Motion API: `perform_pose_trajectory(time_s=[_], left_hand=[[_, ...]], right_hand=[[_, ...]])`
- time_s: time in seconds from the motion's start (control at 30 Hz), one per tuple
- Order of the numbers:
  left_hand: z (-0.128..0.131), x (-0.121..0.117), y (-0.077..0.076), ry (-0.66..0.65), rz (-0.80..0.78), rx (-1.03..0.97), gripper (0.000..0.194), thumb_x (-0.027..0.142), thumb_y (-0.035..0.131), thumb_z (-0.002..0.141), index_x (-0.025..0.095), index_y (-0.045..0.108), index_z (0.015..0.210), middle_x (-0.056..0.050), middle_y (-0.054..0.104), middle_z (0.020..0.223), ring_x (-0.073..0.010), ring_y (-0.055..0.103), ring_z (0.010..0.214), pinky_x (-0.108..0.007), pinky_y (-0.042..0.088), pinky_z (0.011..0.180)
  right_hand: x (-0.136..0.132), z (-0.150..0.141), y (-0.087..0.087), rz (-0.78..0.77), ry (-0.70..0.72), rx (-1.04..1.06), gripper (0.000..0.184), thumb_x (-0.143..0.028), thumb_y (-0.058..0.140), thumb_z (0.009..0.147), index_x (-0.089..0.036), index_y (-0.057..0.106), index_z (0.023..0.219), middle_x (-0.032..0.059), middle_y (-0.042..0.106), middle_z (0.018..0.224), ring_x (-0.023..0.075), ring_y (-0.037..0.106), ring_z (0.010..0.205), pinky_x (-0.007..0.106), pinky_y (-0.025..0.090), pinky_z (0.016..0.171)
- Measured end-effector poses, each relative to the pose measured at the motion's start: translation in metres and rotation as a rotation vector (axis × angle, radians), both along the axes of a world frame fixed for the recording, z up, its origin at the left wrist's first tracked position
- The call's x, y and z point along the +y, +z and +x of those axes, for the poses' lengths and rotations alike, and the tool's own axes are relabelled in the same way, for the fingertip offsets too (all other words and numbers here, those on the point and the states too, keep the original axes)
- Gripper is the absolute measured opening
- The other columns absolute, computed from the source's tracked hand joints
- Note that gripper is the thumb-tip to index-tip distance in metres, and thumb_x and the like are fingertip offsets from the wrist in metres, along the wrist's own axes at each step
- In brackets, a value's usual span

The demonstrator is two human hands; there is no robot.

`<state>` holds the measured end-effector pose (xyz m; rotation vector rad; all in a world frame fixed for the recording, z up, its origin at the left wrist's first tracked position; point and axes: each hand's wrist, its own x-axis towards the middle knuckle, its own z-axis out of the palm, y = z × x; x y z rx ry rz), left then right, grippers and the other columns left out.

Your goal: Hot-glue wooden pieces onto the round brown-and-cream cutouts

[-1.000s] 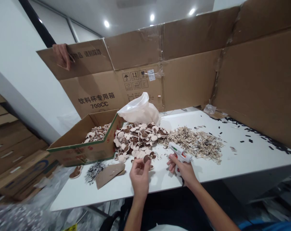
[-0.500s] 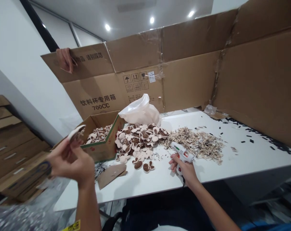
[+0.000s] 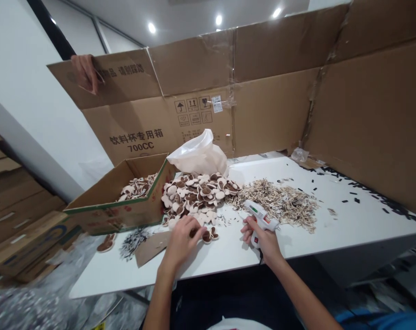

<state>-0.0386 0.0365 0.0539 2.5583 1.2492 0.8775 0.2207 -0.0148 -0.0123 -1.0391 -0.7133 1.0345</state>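
Note:
My right hand [image 3: 263, 238] grips a white glue gun [image 3: 260, 215], its nozzle pointing up and left over the white table [image 3: 331, 229]. My left hand [image 3: 182, 236] is down on the table at the near edge of a heap of brown and cream mushroom-shaped pieces [image 3: 199, 195]. Its fingers rest on loose pieces there, next to a brown piece [image 3: 209, 235]; whether they grip one is hidden. A pile of thin pale sticks [image 3: 283, 204] lies to the right of the heap.
An open cardboard box [image 3: 118, 211] at the left holds more pieces. A white plastic bag [image 3: 199, 158] sits behind the heap. Cardboard walls [image 3: 273, 96] ring the table; another person's hand [image 3: 85, 73] holds the far flap. A cardboard scrap [image 3: 149, 247] and dark bits lie nearby.
My left hand held a piece near the glue gun, swung it out left toward the box, and has now come back down empty-looking onto the heap's near edge. The right hand stayed put.

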Motion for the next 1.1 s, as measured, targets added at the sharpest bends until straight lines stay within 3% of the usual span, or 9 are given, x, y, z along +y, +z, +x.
perform_pose_trajectory(time_s=[0.07,0.13,0.2,0.27,0.37,0.5,0.6,0.83,1.1], left_hand=[[0.007,-0.005,-0.007,-0.013,-0.06,0.017,0.015,0.035,0.06,0.097,0.025,0.071,0.099,-0.007,0.07,0.102,-0.0263,0.063,0.098,-0.037,0.047,0.088],[0.009,-0.011,-0.01,-0.006,-0.111,-0.017,0.019,0.033,0.061,0.095,0.026,0.072,0.11,-0.008,0.07,0.109,-0.0288,0.063,0.106,-0.04,0.047,0.093],[0.01,-0.016,-0.011,-0.023,-0.178,-0.061,0.019,0.032,0.063,0.093,0.026,0.073,0.108,-0.009,0.071,0.107,-0.0295,0.063,0.106,-0.041,0.048,0.092],[0.014,-0.02,-0.011,-0.041,-0.269,-0.137,0.015,0.033,0.069,0.089,0.026,0.075,0.1,-0.008,0.072,0.095,-0.0275,0.065,0.092,-0.039,0.051,0.084],[0.03,-0.022,-0.017,0.011,-0.401,-0.412,0.016,0.037,0.077,0.082,0.024,0.075,0.091,-0.005,0.072,0.08,-0.0221,0.064,0.073,-0.032,0.051,0.069],[0.057,-0.018,-0.036,0.14,-0.6,-0.947,0.031,0.042,0.08,0.079,0.017,0.069,0.093,-0.008,0.076,0.088,-0.0206,0.073,0.076,-0.031,0.057,0.071],[0.067,-0.015,-0.047,0.233,-0.654,-1.167,0.04,0.042,0.085,0.075,0.015,0.067,0.097,-0.008,0.076,0.087,-0.0194,0.075,0.075,-0.029,0.058,0.072],[0.064,-0.017,-0.054,0.275,-0.627,-1.267,0.042,0.04,0.087,0.075,0.013,0.067,0.102,-0.007,0.076,0.087,-0.0169,0.075,0.076,-0.028,0.06,0.076],[0.065,-0.018,-0.056,0.257,-0.608,-1.231,0.041,0.04,0.085,0.078,0.014,0.068,0.103,-0.006,0.075,0.089,-0.0167,0.074,0.081,-0.028,0.06,0.079]], right_hand=[[-0.001,0.0,0.001,0.007,0.011,0.003,0.041,-0.06,0.077,0.082,-0.02,0.068,0.085,0.0028,0.071,0.066,0.0157,0.059,0.044,0.026,0.042,0.041],[-0.001,0.0,0.002,-0.002,0.033,-0.008,0.042,-0.06,0.076,0.082,-0.02,0.067,0.078,0.0034,0.071,0.066,0.0145,0.055,0.042,0.026,0.039,0.039],[-0.002,0.0,0.004,-0.022,0.076,-0.032,0.045,-0.061,0.075,0.083,-0.019,0.067,0.069,0.0048,0.07,0.063,0.0141,0.055,0.042,0.026,0.04,0.04],[-0.002,0.0,0.005,-0.042,0.121,-0.059,0.049,-0.062,0.073,0.083,-0.017,0.069,0.063,0.0055,0.067,0.057,0.0137,0.055,0.042,0.025,0.041,0.042],[-0.002,0.001,0.005,-0.063,0.147,-0.096,0.049,-0.061,0.071,0.083,-0.016,0.072,0.063,0.0054,0.067,0.055,0.0129,0.054,0.04,0.024,0.04,0.041],[-0.003,0.003,0.003,-0.047,0.201,-0.152,0.042,-0.056,0.066,0.087,-0.017,0.074,0.073,0.0026,0.069,0.058,0.0118,0.054,0.038,0.022,0.039,0.04],[-0.004,0.005,0.003,-0.058,0.265,-0.172,0.041,-0.054,0.065,0.088,-0.017,0.073,0.074,0.0013,0.068,0.057,0.0116,0.055,0.037,0.021,0.039,0.04],[-0.009,0.003,0.004,-0.104,0.516,-0.281,0.047,-0.057,0.064,0.088,-0.016,0.07,0.065,0.0025,0.065,0.047,0.013,0.056,0.038,0.021,0.041,0.042],[-0.009,-0.001,0.006,-0.177,0.477,-0.422,0.04,-0.042,0.059,0.084,-0.02,0.065,0.052,0.0,0.06,0.041,0.0136,0.057,0.037,0.021,0.043,0.043]])
